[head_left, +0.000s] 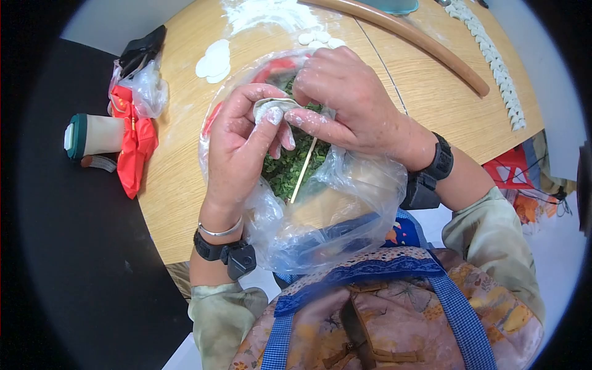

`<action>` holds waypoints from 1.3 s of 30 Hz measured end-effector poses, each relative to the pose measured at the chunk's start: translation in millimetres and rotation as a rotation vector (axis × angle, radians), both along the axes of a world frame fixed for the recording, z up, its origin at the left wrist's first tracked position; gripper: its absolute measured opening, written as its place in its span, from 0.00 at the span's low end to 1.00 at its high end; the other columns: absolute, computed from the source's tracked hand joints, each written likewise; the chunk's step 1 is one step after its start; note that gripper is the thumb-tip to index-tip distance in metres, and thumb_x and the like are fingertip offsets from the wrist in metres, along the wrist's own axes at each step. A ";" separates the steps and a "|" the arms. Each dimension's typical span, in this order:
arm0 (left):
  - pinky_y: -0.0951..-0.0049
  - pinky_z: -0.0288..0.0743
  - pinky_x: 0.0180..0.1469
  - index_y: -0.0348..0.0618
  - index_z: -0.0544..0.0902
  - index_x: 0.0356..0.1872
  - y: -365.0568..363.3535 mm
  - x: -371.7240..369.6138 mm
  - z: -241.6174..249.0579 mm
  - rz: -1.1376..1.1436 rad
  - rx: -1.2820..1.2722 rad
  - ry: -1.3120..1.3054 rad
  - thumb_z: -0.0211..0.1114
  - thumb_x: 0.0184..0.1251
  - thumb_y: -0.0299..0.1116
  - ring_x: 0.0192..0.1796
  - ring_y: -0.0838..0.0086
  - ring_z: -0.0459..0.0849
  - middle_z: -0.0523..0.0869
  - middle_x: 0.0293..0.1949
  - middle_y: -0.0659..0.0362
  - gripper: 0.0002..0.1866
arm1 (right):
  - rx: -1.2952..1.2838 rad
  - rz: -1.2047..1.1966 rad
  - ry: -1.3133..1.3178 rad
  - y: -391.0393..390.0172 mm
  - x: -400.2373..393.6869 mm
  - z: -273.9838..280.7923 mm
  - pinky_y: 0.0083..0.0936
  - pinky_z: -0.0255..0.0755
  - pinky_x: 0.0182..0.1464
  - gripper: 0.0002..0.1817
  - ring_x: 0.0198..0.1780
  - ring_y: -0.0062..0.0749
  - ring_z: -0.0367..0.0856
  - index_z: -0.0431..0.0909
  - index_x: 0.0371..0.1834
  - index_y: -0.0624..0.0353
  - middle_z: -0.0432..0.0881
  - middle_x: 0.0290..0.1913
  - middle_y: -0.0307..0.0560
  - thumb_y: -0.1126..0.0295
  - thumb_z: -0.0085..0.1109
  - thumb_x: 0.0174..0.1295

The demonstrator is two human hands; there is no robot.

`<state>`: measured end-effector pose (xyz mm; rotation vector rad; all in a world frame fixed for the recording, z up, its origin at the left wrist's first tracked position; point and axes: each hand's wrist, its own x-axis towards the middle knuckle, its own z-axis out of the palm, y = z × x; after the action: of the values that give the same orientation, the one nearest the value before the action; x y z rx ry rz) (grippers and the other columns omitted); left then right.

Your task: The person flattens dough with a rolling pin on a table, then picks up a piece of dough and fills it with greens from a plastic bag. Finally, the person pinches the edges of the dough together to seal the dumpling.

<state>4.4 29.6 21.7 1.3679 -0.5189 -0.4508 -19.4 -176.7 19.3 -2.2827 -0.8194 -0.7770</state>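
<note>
Floury dumpling (274,108) pinched by both hands' fingers (305,120)

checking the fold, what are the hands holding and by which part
A dumpling: the left hand cradles it from below, while the right hand pinches its top edge.

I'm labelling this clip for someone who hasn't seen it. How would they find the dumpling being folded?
Start at the round wooden table, then the plastic-wrapped bowl of chopped greens at its near edge. Above it, the left hand and right hand pinch one dumpling; the flat wrappers beyond lie untouched.
</note>
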 end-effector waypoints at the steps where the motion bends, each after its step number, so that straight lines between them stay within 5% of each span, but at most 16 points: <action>1: 0.86 0.70 0.31 0.38 0.75 0.54 -0.3 -0.4 0.1 -0.001 0.000 0.001 0.58 0.77 0.28 0.33 0.84 0.81 0.83 0.40 0.62 0.10 | 0.002 0.002 0.003 0.1 -0.3 0.6 0.38 0.67 0.45 0.12 0.43 0.44 0.78 0.79 0.40 0.53 0.80 0.37 0.46 0.57 0.62 0.63; 11: 0.85 0.71 0.35 0.38 0.74 0.56 -0.5 -1.5 0.4 -0.036 -0.011 -0.013 0.58 0.74 0.25 0.35 0.82 0.80 0.84 0.41 0.58 0.13 | 0.012 0.054 0.012 -0.3 0.1 -2.3 0.37 0.67 0.48 0.10 0.50 0.42 0.81 0.82 0.45 0.51 0.84 0.42 0.42 0.64 0.63 0.63; 23: 0.84 0.73 0.38 0.37 0.73 0.56 0.7 -0.3 3.9 -0.016 0.059 -0.007 0.59 0.71 0.21 0.36 0.83 0.80 0.83 0.41 0.59 0.14 | 0.063 0.079 0.072 0.4 -1.0 0.0 0.37 0.68 0.47 0.11 0.43 0.42 0.80 0.78 0.37 0.52 0.80 0.35 0.42 0.58 0.64 0.61; 39: 0.82 0.75 0.42 0.37 0.73 0.56 -0.5 -1.5 3.0 0.006 0.056 -0.010 0.59 0.69 0.19 0.43 0.83 0.81 0.83 0.46 0.59 0.16 | 0.122 0.080 0.061 1.8 -3.3 1.7 0.40 0.69 0.51 0.16 0.50 0.45 0.80 0.77 0.45 0.54 0.81 0.45 0.46 0.65 0.67 0.54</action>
<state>2.9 29.1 24.8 1.4254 -0.5138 -0.4564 -22.8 -174.9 21.1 -2.1414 -0.8080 -0.6989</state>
